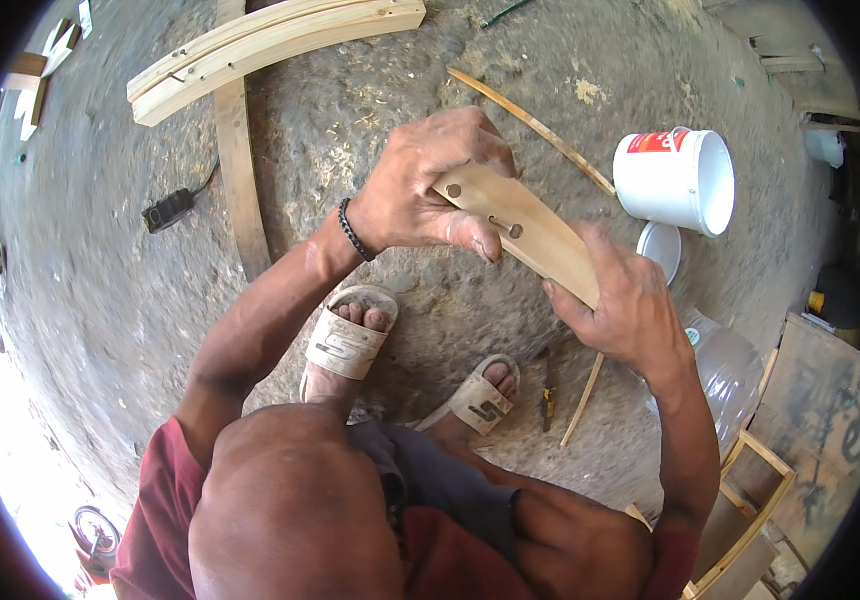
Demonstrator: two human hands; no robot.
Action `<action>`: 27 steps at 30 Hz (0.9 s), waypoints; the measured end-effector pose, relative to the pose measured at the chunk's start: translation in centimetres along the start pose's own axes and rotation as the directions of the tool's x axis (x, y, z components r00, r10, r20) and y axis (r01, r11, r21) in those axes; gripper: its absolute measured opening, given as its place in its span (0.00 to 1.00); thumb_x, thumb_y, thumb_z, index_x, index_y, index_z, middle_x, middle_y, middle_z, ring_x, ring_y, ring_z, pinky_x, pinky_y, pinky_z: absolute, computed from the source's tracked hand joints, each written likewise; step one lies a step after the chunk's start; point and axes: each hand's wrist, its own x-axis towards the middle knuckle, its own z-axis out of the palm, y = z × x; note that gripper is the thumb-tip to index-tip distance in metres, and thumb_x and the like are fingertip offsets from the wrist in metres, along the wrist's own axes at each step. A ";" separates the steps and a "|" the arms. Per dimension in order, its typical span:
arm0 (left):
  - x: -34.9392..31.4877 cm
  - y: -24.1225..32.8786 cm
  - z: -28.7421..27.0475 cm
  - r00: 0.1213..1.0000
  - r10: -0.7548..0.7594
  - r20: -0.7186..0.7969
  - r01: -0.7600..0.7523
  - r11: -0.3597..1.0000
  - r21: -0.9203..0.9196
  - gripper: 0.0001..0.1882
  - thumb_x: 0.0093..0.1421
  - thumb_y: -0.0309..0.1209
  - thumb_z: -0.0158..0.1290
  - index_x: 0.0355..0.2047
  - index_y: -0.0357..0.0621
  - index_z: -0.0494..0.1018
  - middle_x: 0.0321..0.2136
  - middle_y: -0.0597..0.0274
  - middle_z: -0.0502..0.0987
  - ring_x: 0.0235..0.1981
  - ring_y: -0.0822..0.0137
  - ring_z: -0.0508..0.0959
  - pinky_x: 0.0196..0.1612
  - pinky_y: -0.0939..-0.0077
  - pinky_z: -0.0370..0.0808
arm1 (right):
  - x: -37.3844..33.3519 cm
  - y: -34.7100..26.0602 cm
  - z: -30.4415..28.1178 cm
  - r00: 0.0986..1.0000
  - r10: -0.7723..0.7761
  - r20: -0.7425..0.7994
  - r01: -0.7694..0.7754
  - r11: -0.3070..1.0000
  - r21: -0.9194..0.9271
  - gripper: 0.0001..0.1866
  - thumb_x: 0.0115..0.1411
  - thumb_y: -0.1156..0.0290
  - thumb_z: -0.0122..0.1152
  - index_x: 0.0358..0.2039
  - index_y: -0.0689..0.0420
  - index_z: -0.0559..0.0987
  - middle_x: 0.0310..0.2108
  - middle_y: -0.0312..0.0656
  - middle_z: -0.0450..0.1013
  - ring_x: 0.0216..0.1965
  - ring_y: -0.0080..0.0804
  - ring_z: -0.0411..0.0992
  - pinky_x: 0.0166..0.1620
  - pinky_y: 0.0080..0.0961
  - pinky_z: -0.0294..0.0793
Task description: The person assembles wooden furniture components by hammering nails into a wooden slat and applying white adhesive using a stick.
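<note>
A short, flat piece of pale wood [557, 243] with one curved edge is held up in front of me, slanting down to the right. One round nail head [453, 190] shows near its left end, and a nail [507, 229] sticks out farther along its face. My left hand [425, 180], with a dark braided bracelet [354, 232] at the wrist, is closed round the left end, the thumb lying along the lower edge. My right hand [637, 308] grips the right end between thumb and fingers. Some fingertips are hidden behind the wood.
A curved wooden beam [280, 45] with nails rests on a plank [240, 180] at far left. A black adapter [168, 211] lies nearby. To the right are a white bucket [665, 180], a lid [660, 248], a clear plastic container [725, 370], thin wooden strips [535, 125] and a wooden frame [745, 510].
</note>
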 end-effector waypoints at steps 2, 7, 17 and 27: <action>0.1 -0.1 -0.1 1.000 0.003 0.015 -0.003 1.000 -0.001 0.37 0.40 0.62 0.70 0.38 0.46 0.74 0.33 0.59 0.81 0.34 0.58 0.83 0.35 0.66 0.80 | 0.1 0.1 0.2 1.000 -0.011 -0.017 0.011 1.000 0.011 0.26 0.57 0.62 0.67 0.53 0.57 0.72 0.37 0.55 0.79 0.33 0.58 0.79 0.36 0.47 0.79; -0.1 -0.9 -0.4 0.997 0.037 0.063 -0.041 0.998 0.056 0.40 0.35 0.60 0.73 0.39 0.46 0.71 0.34 0.60 0.82 0.31 0.60 0.84 0.29 0.69 0.81 | 0.1 0.4 0.4 0.996 -0.057 -0.075 0.058 0.998 0.005 0.27 0.56 0.62 0.68 0.53 0.57 0.72 0.36 0.53 0.80 0.32 0.56 0.80 0.35 0.46 0.80; -0.2 -1.2 -0.5 0.997 0.039 0.064 -0.042 0.998 0.050 0.39 0.33 0.53 0.79 0.39 0.48 0.72 0.33 0.61 0.82 0.30 0.60 0.84 0.27 0.70 0.81 | -4.3 1.0 0.2 0.891 -0.254 -0.377 0.162 0.952 -0.259 0.38 0.56 0.61 0.71 0.63 0.53 0.62 0.62 0.58 0.62 0.58 0.57 0.68 0.54 0.50 0.74; 1.8 -1.8 -3.2 0.882 0.086 0.463 -0.028 0.991 -0.131 0.39 0.47 0.35 0.74 0.54 0.49 0.64 0.43 0.47 0.79 0.43 0.48 0.84 0.41 0.58 0.82 | -22.3 6.6 20.8 0.826 0.461 -0.324 -0.493 0.870 -0.019 0.33 0.58 0.69 0.67 0.62 0.61 0.65 0.58 0.59 0.63 0.56 0.60 0.66 0.58 0.52 0.67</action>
